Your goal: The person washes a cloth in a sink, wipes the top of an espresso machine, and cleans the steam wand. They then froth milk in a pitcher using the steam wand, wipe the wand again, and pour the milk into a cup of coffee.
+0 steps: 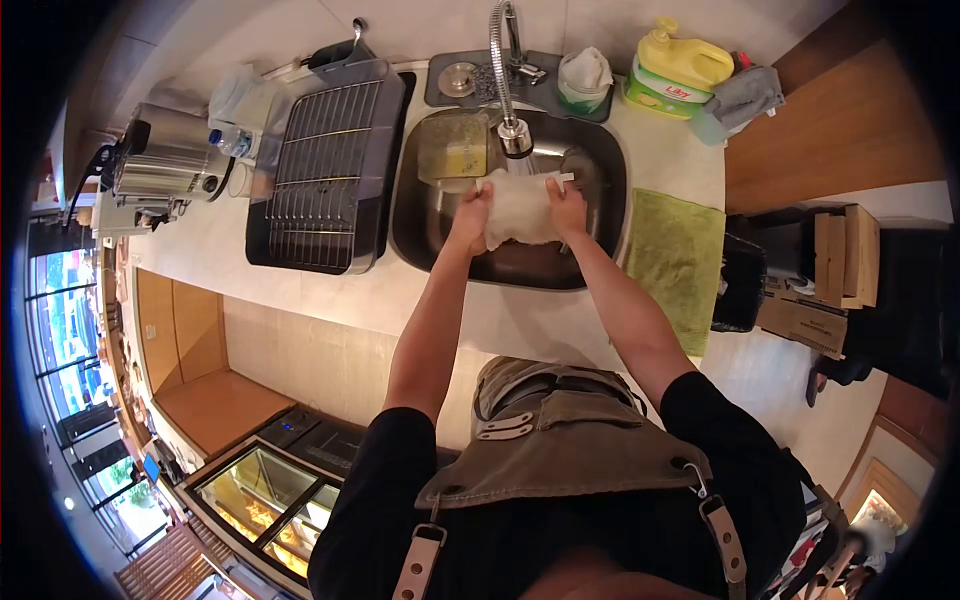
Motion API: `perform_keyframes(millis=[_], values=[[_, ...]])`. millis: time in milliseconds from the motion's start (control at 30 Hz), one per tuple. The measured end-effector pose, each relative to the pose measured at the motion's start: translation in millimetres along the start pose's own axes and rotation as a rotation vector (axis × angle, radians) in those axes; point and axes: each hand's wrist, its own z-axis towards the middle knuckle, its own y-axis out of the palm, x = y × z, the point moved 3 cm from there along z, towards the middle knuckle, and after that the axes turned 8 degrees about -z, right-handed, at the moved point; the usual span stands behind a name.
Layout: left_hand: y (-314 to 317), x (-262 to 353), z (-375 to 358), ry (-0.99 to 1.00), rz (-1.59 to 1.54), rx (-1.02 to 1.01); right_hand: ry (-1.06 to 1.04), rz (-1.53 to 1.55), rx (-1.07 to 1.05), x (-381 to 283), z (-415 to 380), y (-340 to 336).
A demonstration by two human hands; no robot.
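My left hand grips the left edge of a pale, translucent white cloth, and my right hand grips its right edge. Between them the cloth is spread over the steel sink. Water falls onto its upper part from the spray head of the faucet. A small white strip sticks out by my right fingers. Beyond my left hand, a clear container in the sink shows something yellow, perhaps a sponge. The cloth hides part of the sink floor.
Left of the sink stands a dish rack in a black tray. A green towel lies on the right counter. Behind are a yellow detergent jug, a green-and-white tub and a grey cloth. Steel urns stand far left.
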Motion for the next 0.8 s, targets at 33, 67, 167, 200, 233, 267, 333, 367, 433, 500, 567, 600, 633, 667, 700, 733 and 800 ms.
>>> perform_keyframes(millis=[33,67,167,200,233,267,333,367,433,500,567,600,633,667,700,733,800], values=[[-3.9,7.0,-5.2,0.041,0.034,0.006,0.058,0.066,-0.074,0.7,1.4,10.5],[-6.9,13.1,-10.3,0.083,0.066,0.010,0.115,0.129,-0.148,2.2,2.6,19.5],[-26.9,0.5,-11.0,0.154,0.424,-0.083,0.322,0.598,-0.312,-15.8,3.1,7.4],[-22.7,0.8,-18.8,0.068,0.296,-0.078,0.251,0.622,-0.364,-26.9,2.8,-6.9],[-15.5,-0.3,-19.5,0.095,0.672,-0.012,0.166,0.650,-0.442,-32.5,3.4,-18.2],[-10.3,1.2,-18.9,0.103,1.040,0.095,0.058,0.641,-0.431,-30.0,11.8,-14.7],[17.6,-13.7,-24.3,-0.057,0.290,0.152,0.007,0.496,-0.490,-62.3,-2.5,-27.3],[19.3,-37.6,18.2,-0.255,-0.149,-0.307,-0.102,0.372,-0.522,-40.5,15.0,-5.5],[55.1,-8.3,-13.5,-0.238,-0.505,-0.298,-0.145,0.320,-0.658,-66.4,-9.4,-17.4],[12.1,-71.2,73.2,0.343,0.024,-0.417,-0.339,0.331,-0.716,-46.5,-12.4,-4.8],[10.5,-72.3,84.5,0.206,0.155,-0.098,-0.155,0.384,-0.924,-61.6,-27.6,-40.1],[19.1,-79.1,86.6,-0.196,-0.200,0.155,0.003,0.415,-1.009,-67.1,-35.8,-54.7],[19.7,-81.5,92.4,-0.201,-0.192,0.137,0.017,0.405,-0.839,-46.7,-26.3,-54.4],[16.8,-86.5,100.4,-0.213,-0.187,0.124,0.036,0.394,-0.673,-19.9,-10.6,-49.4],[13.7,-87.7,103.7,-0.224,-0.181,0.110,0.053,0.382,-0.504,6.5,3.9,-44.3],[18.2,-80.6,98.6,-0.273,-0.222,0.051,0.192,0.522,-0.524,26.1,13.4,-33.6],[27.8,-48.2,61.5,-0.279,-0.216,-0.007,0.483,0.791,-0.568,46.8,24.4,-11.3]])
